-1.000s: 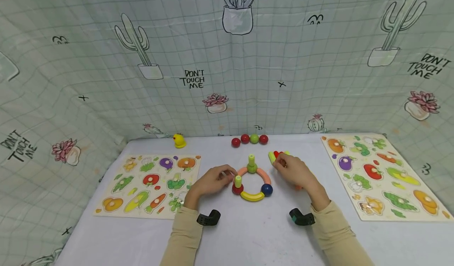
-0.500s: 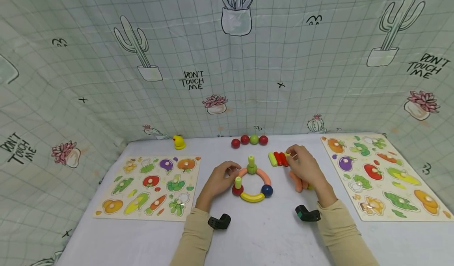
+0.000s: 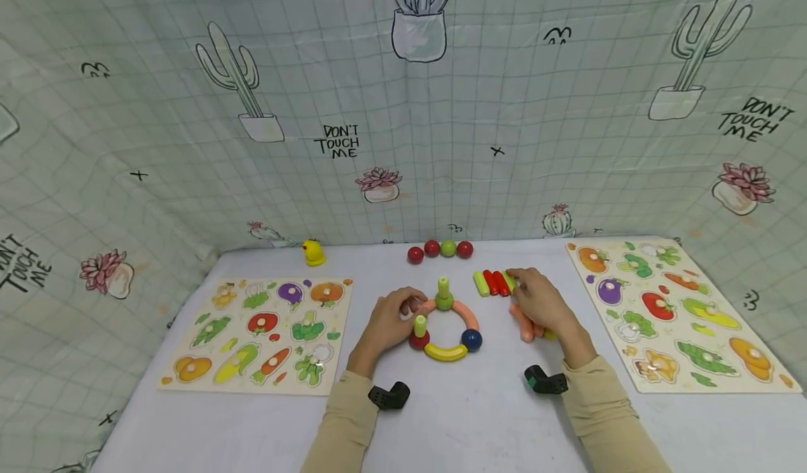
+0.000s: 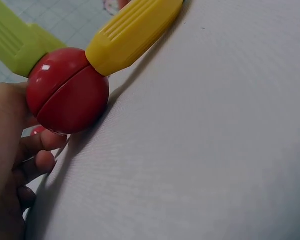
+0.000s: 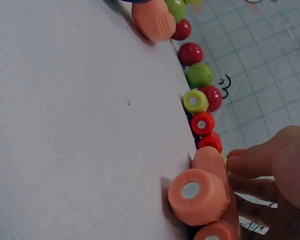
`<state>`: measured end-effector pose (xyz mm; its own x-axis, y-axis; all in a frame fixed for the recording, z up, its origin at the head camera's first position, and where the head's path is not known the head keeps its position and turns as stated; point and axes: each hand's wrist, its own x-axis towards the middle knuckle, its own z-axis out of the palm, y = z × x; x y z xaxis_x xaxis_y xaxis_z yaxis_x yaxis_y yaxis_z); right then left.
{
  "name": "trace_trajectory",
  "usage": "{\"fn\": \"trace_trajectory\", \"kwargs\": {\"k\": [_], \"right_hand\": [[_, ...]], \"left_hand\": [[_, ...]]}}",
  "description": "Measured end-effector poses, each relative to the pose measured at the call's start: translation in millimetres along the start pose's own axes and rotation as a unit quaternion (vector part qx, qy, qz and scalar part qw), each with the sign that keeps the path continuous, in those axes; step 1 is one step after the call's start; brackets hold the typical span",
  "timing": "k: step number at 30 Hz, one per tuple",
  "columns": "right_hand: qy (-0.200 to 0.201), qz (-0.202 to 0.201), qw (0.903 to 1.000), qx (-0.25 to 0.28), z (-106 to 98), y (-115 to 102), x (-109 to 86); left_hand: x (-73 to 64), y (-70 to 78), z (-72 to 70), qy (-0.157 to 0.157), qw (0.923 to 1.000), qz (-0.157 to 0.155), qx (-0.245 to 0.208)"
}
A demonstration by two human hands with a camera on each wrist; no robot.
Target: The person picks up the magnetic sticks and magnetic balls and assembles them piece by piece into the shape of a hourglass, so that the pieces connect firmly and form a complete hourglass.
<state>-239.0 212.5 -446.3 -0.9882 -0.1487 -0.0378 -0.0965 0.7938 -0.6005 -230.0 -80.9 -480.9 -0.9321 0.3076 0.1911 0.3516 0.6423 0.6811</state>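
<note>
Magnetic sticks and balls form a ring on the table: a red ball (image 3: 419, 339), a green ball (image 3: 444, 301), a blue ball (image 3: 471, 340), a yellow curved stick (image 3: 446, 352) and orange curved sticks. Yellow-green sticks stand upright on the red and green balls. At the ring's left, my left hand (image 3: 389, 321) pinches the orange curved stick (image 3: 429, 306) beside the red ball; its fingertips are partly hidden. My right hand (image 3: 541, 303) pinches the yellow-green stick (image 3: 511, 282) at the right end of a short row, beside two red sticks (image 3: 496, 283).
Orange curved sticks (image 5: 200, 196) lie in a pile under my right hand. Several red and green balls (image 3: 448, 249) line the table's back edge, with a yellow duck (image 3: 313, 252) further left. Vegetable puzzle boards (image 3: 255, 333) lie on both sides.
My right hand has moved right, from the row's left part to its right-end stick, uncovering the red sticks and orange pile. My left hand has shifted slightly right, closer against the ring.
</note>
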Motion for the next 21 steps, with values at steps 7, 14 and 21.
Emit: {"fn": "trace_trajectory", "kwargs": {"k": [7,14,21], "right_hand": [[0.015,0.019,0.9995,0.02,-0.8,2.6,-2.3],[0.016,0.025,0.9995,0.01,-2.8,5.4,1.0],[0.018,0.015,0.9997,-0.011,1.0,3.8,3.5]], "left_hand": [[2.9,-0.8,0.4,-0.001,0.9999,-0.011,0.004],[3.8,0.2,1.8,0.01,0.9998,-0.015,0.006],[0.2,1.4,1.4,0.014,0.9995,-0.027,-0.002]]}}
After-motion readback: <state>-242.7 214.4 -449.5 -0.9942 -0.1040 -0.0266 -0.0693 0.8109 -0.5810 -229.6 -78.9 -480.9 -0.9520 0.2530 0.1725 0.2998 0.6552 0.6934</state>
